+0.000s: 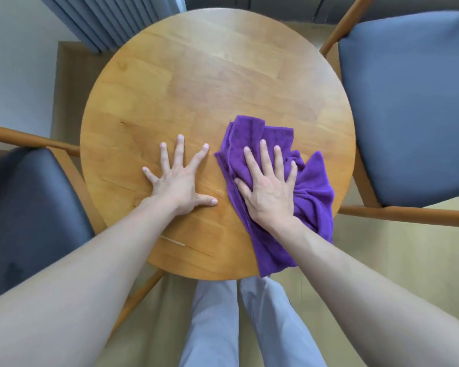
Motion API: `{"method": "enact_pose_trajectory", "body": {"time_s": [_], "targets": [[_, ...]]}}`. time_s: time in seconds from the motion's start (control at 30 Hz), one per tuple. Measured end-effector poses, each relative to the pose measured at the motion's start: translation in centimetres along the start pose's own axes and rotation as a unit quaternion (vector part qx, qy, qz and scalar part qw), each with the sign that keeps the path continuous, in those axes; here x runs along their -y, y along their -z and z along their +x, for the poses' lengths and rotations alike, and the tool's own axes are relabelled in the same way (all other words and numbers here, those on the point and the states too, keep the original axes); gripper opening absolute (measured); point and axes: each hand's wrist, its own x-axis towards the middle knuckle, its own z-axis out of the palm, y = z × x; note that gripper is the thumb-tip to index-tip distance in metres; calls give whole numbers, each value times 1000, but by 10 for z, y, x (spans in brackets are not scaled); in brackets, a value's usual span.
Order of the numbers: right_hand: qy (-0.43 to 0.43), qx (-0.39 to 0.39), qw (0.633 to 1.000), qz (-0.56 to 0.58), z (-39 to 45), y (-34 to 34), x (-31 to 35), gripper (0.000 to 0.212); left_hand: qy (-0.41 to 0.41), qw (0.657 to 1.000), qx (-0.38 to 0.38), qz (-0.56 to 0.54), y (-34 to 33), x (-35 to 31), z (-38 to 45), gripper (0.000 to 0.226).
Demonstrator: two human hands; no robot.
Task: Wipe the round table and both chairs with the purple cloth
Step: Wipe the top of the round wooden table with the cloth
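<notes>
The right hand (269, 190) lies flat on the purple cloth (306, 193), fingers straight and slightly fanned, palm pressing the fabric onto the round wooden tabletop (210, 83); this grip is released rather than clenched, with nothing curled round the cloth. The cloth is bunched and creased under and around that hand: folds reach past the fingertips toward the far side, a wider heap spreads to the right of the knuckles, and a long flap runs back beneath the wrist and hangs over the near edge of the tabletop. Just to the left of the cloth, close to its edge but apparently not touching it, the left hand (179, 181) rests palm down on bare wood, fingers spread wide and thumb pointing toward the cloth; its grip is also released and holds nothing. Well to the right of the pressing hand stands a chair (414, 107) with a grey-blue seat and wooden frame, and beyond the left hand a second chair (29, 221) with a darker seat sits against the tabletop's edge. Below both forearms, pale trouser legs (239, 321) show over the light floor (376, 250).
</notes>
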Motion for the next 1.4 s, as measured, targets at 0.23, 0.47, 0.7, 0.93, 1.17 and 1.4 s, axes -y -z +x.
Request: {"method": "enact_pose_trajectory", "body": {"time_s": [0.23,0.47,0.7,0.93,1.17,1.4], "targets": [[198,-8,979,-54,-80,-31,-6,66,2,1000,-7,1,-8,1,1,116],[79,-32,994,-61,-40,-14,-45,67,-3,1000,-10,-13,-8,1,0,129],[27,-37,999,-16,1,-14,30,69,-2,1000,-23,-3,-10,4,5,128],[245,-26,966,-78,-37,-12,-43,62,-18,999,-48,-9,-18,6,-9,119],[58,-64,996,-29,-20,-11,-5,68,4,986,-169,-17,-103,6,-56,69],[360,17,929,-80,-39,-9,-45,70,3,984,-176,-10,-115,13,-44,67]]}}
